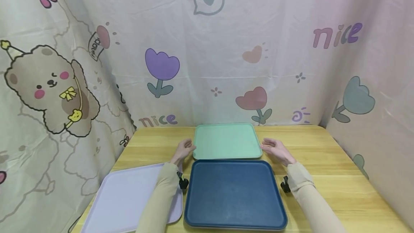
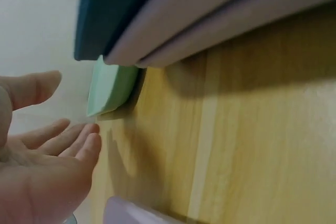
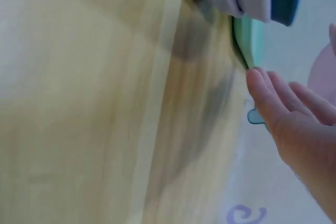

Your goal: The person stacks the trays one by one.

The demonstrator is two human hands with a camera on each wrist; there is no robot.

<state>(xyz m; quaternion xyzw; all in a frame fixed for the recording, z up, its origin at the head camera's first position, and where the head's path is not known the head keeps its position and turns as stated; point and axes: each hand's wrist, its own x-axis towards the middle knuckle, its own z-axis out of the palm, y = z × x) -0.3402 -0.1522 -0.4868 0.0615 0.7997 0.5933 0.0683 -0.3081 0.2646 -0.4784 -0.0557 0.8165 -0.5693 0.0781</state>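
A mint-green tray [image 1: 227, 141] lies flat near the back of the wooden table. My left hand [image 1: 183, 149] is at its left edge, fingers relaxed and lightly bent, palm toward the tray. Mirroring it, my right hand [image 1: 276, 149] is at the right edge with fingertips close to the rim. In the left wrist view the thumb stands apart from the fingers, and nothing is between them. The right wrist view shows extended fingers [image 3: 270, 95] near the green tray's corner. Between my forearms lies a dark blue tray [image 1: 235, 193], on top of pale purple trays [image 2: 210, 11].
Another pale purple tray [image 1: 129, 197] lies at the front left, partly under my left sleeve. Small black wrist devices sit at both cuffs. A patterned curtain [image 1: 210, 39] hangs behind the table [image 1: 336, 186] and along both sides.
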